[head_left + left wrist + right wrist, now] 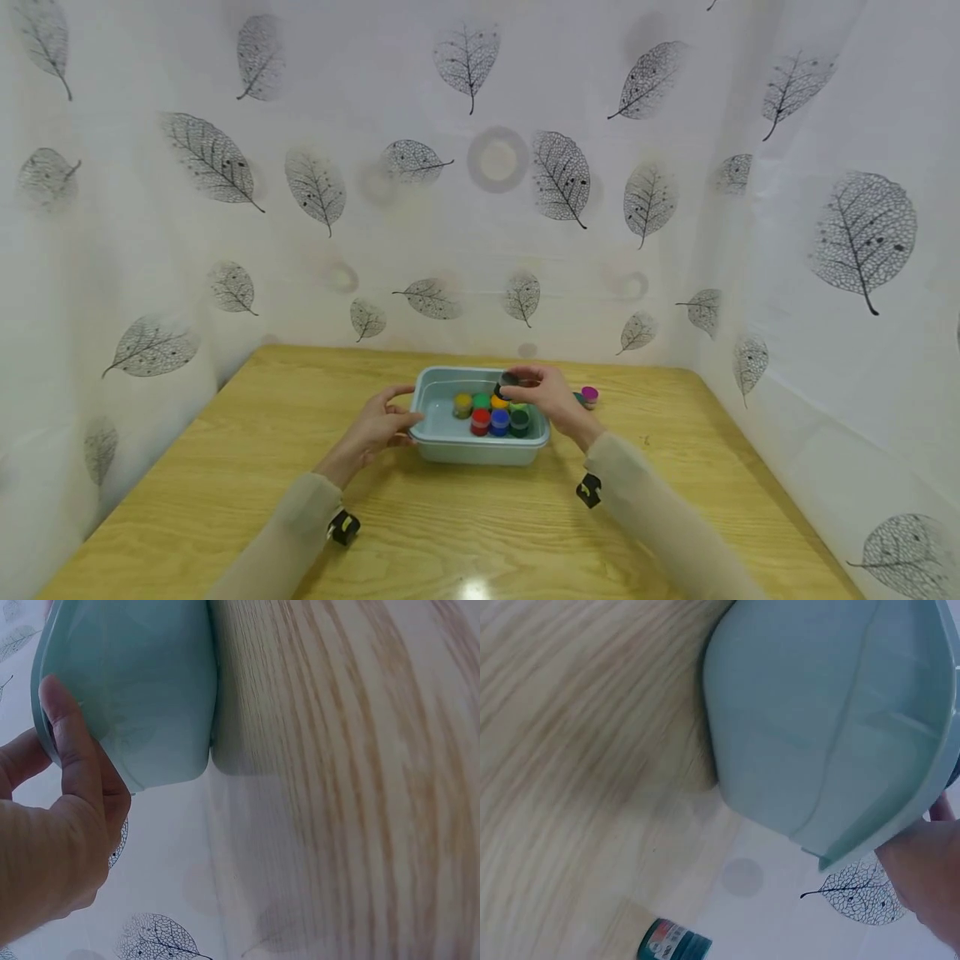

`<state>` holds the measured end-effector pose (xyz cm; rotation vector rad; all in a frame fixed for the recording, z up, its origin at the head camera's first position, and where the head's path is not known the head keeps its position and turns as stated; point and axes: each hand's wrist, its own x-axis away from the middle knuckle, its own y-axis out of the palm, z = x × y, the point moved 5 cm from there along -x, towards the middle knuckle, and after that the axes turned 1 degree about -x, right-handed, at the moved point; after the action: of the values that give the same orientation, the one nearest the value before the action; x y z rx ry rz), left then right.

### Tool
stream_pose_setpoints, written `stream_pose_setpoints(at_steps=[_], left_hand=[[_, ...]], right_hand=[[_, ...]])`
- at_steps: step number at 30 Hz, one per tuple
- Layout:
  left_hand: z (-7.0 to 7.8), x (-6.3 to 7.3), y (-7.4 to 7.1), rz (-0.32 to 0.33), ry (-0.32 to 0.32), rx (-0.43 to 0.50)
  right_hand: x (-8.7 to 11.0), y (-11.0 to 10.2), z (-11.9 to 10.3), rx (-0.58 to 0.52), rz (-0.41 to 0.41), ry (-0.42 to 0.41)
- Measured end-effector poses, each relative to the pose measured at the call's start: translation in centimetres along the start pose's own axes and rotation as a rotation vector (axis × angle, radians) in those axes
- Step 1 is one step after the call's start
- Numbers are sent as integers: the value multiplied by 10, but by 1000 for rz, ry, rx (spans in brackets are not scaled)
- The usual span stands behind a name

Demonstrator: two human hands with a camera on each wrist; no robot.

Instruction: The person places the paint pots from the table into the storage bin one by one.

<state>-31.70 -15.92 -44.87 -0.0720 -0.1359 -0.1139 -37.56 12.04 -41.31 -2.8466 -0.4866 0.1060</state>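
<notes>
A pale blue-green plastic basin (pixel 480 454) stands on the table, with several small paint jars in its right half, among them a red jar (pixel 480 422), a blue jar (pixel 499 423) and a yellow one (pixel 463 406). My left hand (pixel 379 423) grips the basin's left end, thumb over the rim, as the left wrist view also shows. Above the far right part of the basin, my right hand (pixel 553 400) pinches a black paint jar (pixel 506 385) between thumb and fingers. Most of that hand is hidden in the right wrist view.
Right of the basin, on the wooden table (pixel 660 450), stand a magenta-lidded jar (pixel 590 395) and a teal jar (pixel 673 941), the latter partly behind my right hand in the head view. A white leaf-printed curtain (pixel 495 242) surrounds the table's back and sides.
</notes>
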Motion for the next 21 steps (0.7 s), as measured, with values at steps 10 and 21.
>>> stream_pose_setpoints(at_steps=[10, 21], left_hand=[[-4, 0, 1, 0, 0, 3], [-3, -2, 1, 18, -22, 16]], right_hand=[[-10, 28, 1, 127, -82, -27], [-13, 48, 1, 208, -118, -17]])
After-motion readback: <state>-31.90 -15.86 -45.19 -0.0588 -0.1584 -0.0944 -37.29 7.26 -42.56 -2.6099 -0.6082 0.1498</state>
